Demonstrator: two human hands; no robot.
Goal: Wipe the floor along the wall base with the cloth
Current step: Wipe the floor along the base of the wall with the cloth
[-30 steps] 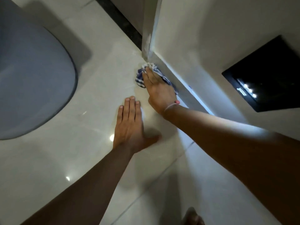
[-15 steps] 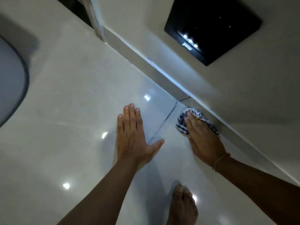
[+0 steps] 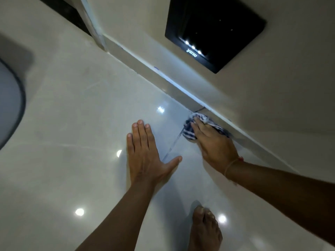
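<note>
Pressing down on the bunched blue and white striped cloth (image 3: 192, 132), the right hand (image 3: 215, 144) has its fingers (image 3: 196, 125) spread flat over it, so the cloth is pinned under the palm more than gripped. The cloth sits on the shiny pale tiled floor (image 3: 81, 124), touching the low cream strip at the wall base (image 3: 150, 68), close to where a thin grout line (image 3: 174, 144) meets it. The left hand (image 3: 145, 156) is open and lies flat on the floor with nothing in it, propping the person up. A bare foot (image 3: 204, 230) stands on the floor near the bottom of the view. What could go wrong: the floor looks slick, so the propping hand or the foot could slide if too much weight leans on it. The cloth is only a small wad, so a fast push could let it roll out from under the palm, or miss the tight corner where floor meets wall. The knuckles could also scrape the wall strip. The cloth is a lump, but its longer side runs along the wall base, with its front end pointing away from the person toward the far door frame (image 3: 94, 28).
</note>
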